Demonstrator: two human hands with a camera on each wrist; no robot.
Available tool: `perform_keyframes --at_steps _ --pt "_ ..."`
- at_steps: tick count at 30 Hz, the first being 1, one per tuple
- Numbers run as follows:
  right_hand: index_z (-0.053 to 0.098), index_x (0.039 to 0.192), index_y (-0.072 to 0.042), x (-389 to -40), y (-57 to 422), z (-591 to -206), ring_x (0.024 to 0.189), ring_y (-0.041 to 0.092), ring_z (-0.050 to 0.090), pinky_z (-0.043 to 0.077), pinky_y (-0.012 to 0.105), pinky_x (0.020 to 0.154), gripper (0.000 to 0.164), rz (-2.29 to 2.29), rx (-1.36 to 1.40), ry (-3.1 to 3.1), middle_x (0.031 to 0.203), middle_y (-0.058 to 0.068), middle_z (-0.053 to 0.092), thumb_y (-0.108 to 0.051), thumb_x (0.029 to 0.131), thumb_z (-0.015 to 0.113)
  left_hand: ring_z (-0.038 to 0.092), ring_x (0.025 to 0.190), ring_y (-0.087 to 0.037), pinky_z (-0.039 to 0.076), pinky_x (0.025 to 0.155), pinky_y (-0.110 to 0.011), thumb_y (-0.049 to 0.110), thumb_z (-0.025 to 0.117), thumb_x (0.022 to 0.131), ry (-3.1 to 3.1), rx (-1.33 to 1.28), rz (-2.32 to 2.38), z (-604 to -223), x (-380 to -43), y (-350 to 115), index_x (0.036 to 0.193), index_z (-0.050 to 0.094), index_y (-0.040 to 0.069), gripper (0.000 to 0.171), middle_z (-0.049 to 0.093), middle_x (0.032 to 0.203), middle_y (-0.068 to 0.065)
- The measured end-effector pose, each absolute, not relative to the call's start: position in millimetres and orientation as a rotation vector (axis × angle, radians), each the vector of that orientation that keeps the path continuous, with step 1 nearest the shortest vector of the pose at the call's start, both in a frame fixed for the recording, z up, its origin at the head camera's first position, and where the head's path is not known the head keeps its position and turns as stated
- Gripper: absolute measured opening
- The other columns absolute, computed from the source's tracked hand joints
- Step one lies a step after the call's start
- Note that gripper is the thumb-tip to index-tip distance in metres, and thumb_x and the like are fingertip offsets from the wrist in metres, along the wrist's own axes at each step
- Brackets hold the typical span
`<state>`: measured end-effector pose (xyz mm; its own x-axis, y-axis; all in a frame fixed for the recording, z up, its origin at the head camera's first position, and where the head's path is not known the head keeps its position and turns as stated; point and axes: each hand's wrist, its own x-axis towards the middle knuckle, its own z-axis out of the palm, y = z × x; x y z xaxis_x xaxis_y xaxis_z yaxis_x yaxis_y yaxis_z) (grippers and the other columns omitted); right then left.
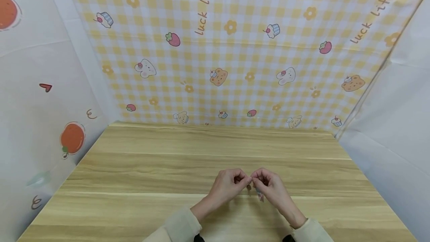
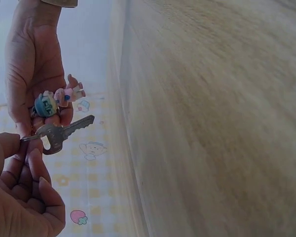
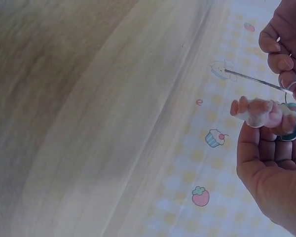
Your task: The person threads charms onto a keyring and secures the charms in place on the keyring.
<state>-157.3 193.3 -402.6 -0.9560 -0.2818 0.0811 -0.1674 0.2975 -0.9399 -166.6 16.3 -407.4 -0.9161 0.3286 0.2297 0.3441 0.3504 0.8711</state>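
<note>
A silver key (image 2: 78, 125) hangs from a thin metal key ring (image 3: 295, 92), along with a small figurine charm (image 2: 53, 102) wearing a teal helmet-like top. My left hand (image 1: 227, 186) pinches the ring between thumb and forefinger, its other fingers curled. Close against it, my right hand (image 1: 273, 191) pinches at the ring, where the figurine is attached. The figurine (image 3: 266, 116) dangles beside the right hand's curled fingers, while the key (image 1: 249, 188) points away below the fingertips. Exactly which part the right fingertips grip is partly hidden.
Both hands are above a wood-grain table (image 1: 151, 174). A yellow checked cloth (image 1: 248, 55) with cartoon prints stands behind its far edge. White sheets hang at the left (image 1: 30, 66) and right (image 1: 396, 104).
</note>
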Motion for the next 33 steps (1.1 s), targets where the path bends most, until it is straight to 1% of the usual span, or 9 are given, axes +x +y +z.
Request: perform_keyframes --at_steps 5,9,13,17,26,33 --pt "0.057 0.097 0.007 -156.9 192.4 -401.1 0.054 0.006 0.049 0.046 0.025 0.044 0.015 -1.754 -0.394 2.461 0.076 0.009 0.056 -0.007 0.094 0.055 0.040 0.048 0.003 0.034 0.045 -0.014 0.021 0.065 0.089 -2.531 -0.627 -1.632 -407.6 -165.4 17.1 0.076 0.068 0.011 0.017 0.059 0.061 0.006" --pt "0.058 0.099 0.007 -157.0 192.5 -400.7 0.054 0.007 0.049 0.046 0.026 0.043 0.017 -1.745 -0.395 2.478 0.076 0.008 0.056 -0.009 0.095 0.054 0.040 0.049 0.003 0.035 0.045 -0.015 0.020 0.066 0.088 -2.510 -0.624 -1.613 -407.4 -164.6 17.6 0.074 0.068 0.011 0.016 0.060 0.061 0.005" --pt "0.057 0.099 0.007 -156.7 193.0 -400.7 0.053 0.007 0.049 0.046 0.026 0.043 0.016 -1.744 -0.401 2.477 0.076 0.009 0.056 -0.008 0.095 0.054 0.042 0.050 0.003 0.036 0.047 -0.015 0.019 0.066 0.088 -2.524 -0.636 -1.603 -406.7 -165.1 17.1 0.076 0.068 0.011 0.015 0.062 0.063 0.005" --pt "0.057 0.098 0.007 -155.6 192.6 -400.3 0.053 0.007 0.049 0.046 0.025 0.043 0.015 -1.742 -0.421 2.485 0.076 0.010 0.056 -0.007 0.094 0.054 0.044 0.051 0.003 0.039 0.048 -0.015 0.022 0.065 0.089 -2.560 -0.635 -1.621 -406.8 -165.4 16.4 0.078 0.069 0.011 0.016 0.062 0.064 0.006" --pt "0.058 0.098 0.006 -155.8 191.9 -402.5 0.054 0.007 0.049 0.046 0.026 0.041 0.014 -1.763 -0.441 2.496 0.076 0.010 0.056 -0.007 0.094 0.054 0.041 0.049 0.002 0.036 0.046 -0.015 0.021 0.065 0.089 -2.546 -0.628 -1.639 -407.3 -165.7 17.1 0.077 0.068 0.010 0.016 0.060 0.062 0.006" --pt "0.058 0.098 0.006 -156.9 192.6 -403.9 0.053 0.007 0.049 0.046 0.026 0.042 0.014 -1.766 -0.431 2.491 0.075 0.008 0.056 -0.007 0.094 0.054 0.042 0.050 0.002 0.037 0.047 -0.015 0.019 0.065 0.089 -2.537 -0.620 -1.655 -407.8 -165.5 16.9 0.078 0.069 0.011 0.015 0.062 0.064 0.005"
